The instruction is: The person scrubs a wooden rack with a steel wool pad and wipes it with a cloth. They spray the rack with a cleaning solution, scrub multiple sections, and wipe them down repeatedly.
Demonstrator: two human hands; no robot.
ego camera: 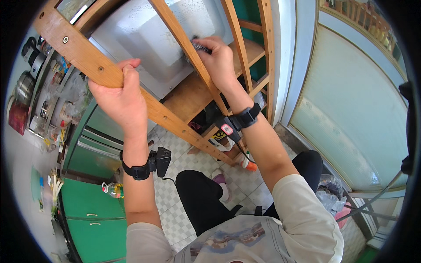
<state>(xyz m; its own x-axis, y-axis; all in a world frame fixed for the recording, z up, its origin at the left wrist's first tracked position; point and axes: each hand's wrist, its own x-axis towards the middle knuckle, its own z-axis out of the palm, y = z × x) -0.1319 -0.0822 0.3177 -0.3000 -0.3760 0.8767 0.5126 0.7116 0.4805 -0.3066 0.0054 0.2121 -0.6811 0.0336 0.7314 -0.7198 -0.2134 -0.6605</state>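
My left hand [123,87] is closed around an upright board of a wooden shelf rack [177,126], its thumb bent over the near face. Behind the slats, my right hand [217,57] grips a dark, shiny scrubbing pad [200,47], possibly wire mesh, partly hidden by a wooden slat and my fingers. The pad rests at the lower right of a metal appliance panel [138,42], whose upper part carries water droplets. A wooden shelf board [189,95] lies just below the panel. Both wrists wear black straps with small devices.
Wooden slats stand between my body and the panel. A frosted glass door [352,108] is at the right, green cabinets [92,210] at the lower left. An orange-and-white bottle [249,164] stands by the rack's foot; an oil bottle [112,189] sits near the cabinets.
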